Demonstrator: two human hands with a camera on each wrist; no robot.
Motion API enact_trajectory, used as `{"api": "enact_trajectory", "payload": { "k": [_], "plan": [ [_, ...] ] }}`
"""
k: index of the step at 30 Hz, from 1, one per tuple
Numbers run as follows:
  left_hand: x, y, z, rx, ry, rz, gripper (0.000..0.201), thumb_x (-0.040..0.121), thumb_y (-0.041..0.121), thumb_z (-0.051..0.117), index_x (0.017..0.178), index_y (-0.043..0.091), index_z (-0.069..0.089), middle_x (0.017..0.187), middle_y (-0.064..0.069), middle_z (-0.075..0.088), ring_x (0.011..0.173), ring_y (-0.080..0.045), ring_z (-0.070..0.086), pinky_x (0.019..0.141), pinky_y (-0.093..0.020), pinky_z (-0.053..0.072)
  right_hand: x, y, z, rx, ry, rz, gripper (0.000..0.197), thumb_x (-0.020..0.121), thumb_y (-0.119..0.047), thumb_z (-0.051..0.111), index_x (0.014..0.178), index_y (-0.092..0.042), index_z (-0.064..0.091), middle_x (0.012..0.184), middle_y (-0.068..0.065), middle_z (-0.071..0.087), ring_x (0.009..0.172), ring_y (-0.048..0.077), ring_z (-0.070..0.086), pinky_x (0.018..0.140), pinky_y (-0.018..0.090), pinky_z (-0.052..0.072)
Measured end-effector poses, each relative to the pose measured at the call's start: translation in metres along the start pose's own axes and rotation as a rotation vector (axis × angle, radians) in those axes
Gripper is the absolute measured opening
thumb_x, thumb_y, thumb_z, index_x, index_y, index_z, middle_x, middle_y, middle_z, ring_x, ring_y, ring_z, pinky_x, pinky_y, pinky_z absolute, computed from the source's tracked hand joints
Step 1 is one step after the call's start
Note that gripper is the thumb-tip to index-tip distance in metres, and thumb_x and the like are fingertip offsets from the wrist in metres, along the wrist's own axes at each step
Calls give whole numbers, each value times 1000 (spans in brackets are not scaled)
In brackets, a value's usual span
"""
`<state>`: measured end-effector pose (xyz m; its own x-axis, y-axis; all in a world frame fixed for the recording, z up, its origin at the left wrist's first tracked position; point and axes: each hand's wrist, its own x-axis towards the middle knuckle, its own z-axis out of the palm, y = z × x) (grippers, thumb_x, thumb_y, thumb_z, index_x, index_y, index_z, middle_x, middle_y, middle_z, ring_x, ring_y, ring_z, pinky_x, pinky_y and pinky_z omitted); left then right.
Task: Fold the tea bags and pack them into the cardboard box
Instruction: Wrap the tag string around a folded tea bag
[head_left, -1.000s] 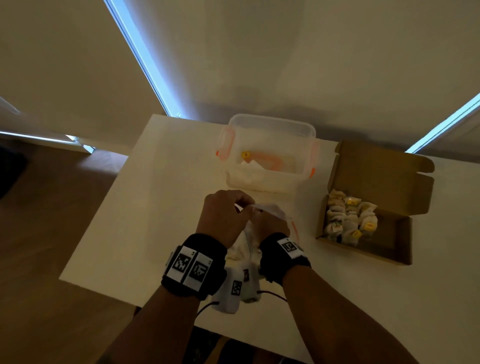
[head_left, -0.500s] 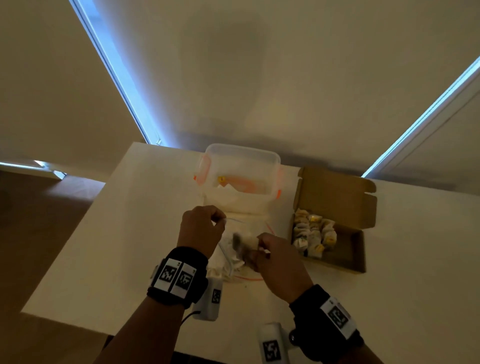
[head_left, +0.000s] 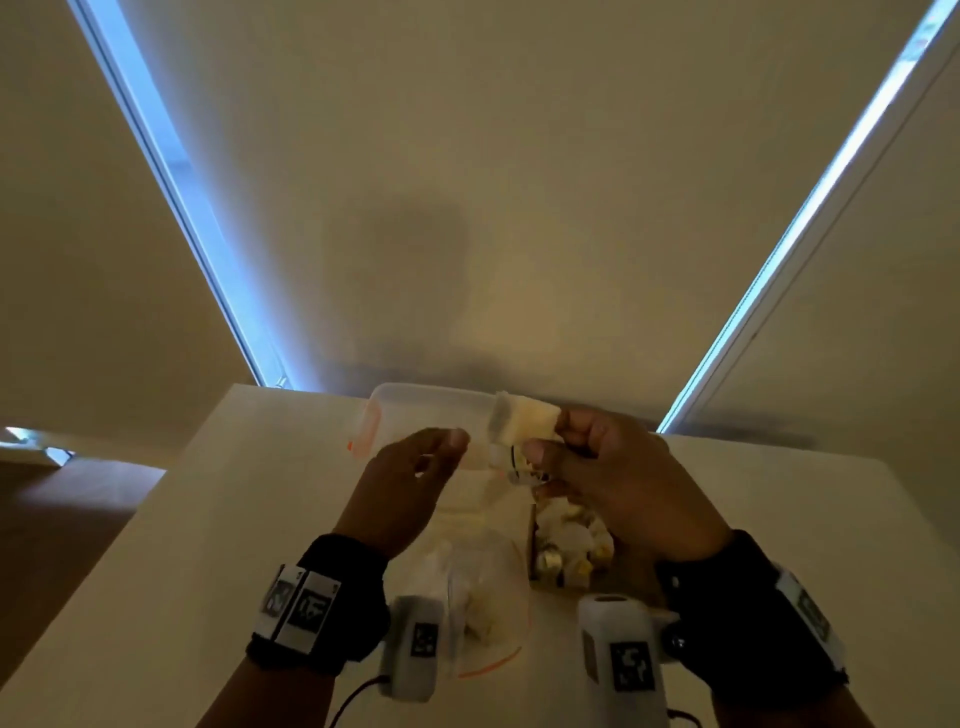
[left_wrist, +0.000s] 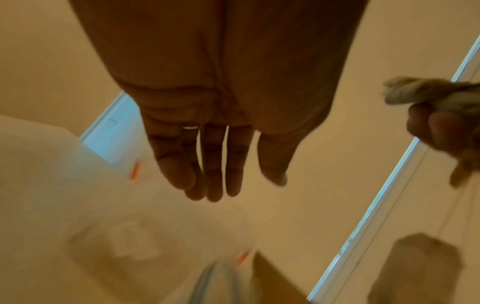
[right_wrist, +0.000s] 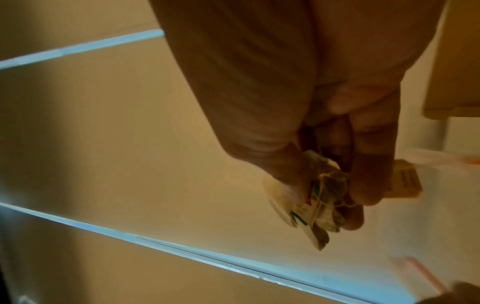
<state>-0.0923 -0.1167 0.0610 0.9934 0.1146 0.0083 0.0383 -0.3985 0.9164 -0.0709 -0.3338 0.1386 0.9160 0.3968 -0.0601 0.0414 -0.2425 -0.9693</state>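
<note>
Tea bag (head_left: 524, 427) raised above the table (head_left: 208, 519), in front of the far clear plastic container (head_left: 415, 410), pinched between thumb and curled fingers of the right hand (head_left: 618, 483). Pale pouch projecting left and up from the grip; string and small tag bunched under the fingertips (right_wrist: 363, 185), as seen in the right wrist view, where the bag (right_wrist: 322, 197) appears crumpled and wound with string. Left hand (head_left: 410, 488) held just left of the bag, not touching it, palm turned inward. Left fingers (left_wrist: 213, 164) straight and pressed together, thumb set apart, nothing held; ring visible on one finger. Cardboard box (head_left: 535, 540) on the table below the right hand, mostly hidden by it; folded tea bags (head_left: 566, 540) with yellow tags packed inside. Clear plastic bag (head_left: 483, 597) with orange edge lying on the table near the person, between the two wrists, holding pale contents too blurred to identify. Container fitted with orange clips at its sides. Black wristbands with printed markers on both wrists, with white camera units beneath. Beige blinds behind the table, with blue light strips at the edges.
</note>
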Motion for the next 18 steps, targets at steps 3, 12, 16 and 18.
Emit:
{"api": "enact_trajectory", "payload": {
  "k": [3, 12, 16, 18],
  "plan": [
    [11, 67, -3, -559, -112, -20, 67, 90, 78, 43, 122, 26, 69, 123, 3, 72, 113, -20, 68, 95, -46, 54, -1, -32, -17, 8, -28, -47, 20, 95, -7, 66, 115, -8, 68, 99, 9, 78, 87, 21, 73, 71, 28, 61],
    [21, 177, 8, -1057, -633, -29, 82, 80, 69, 59, 148, 24, 49, 121, -10, 67, 102, -34, 61, 101, -71, 42, -3, -112, -62, -177, -56, -253, 27, 89, -13, 74, 111, -25, 63, 94, 0, 78, 78, 14, 75, 68, 27, 59],
    [17, 201, 17, -1016, -691, 35, 50, 106, 45, 41, 147, 19, 52, 128, -12, 63, 106, -34, 60, 87, -56, 58, -4, -122, -73, -242, 159, -339, 25, 86, -11, 76, 103, -27, 66, 93, -4, 73, 72, 12, 72, 61, 27, 59],
    [18, 212, 20, -978, -669, 56, 46, 109, 35, 37, 147, 16, 51, 145, -15, 57, 121, -37, 58, 90, -51, 59, -6, -118, -77, -256, 259, -377, 23, 85, -16, 78, 100, -29, 68, 93, -10, 72, 78, 9, 72, 64, 25, 59]
  ]
}}
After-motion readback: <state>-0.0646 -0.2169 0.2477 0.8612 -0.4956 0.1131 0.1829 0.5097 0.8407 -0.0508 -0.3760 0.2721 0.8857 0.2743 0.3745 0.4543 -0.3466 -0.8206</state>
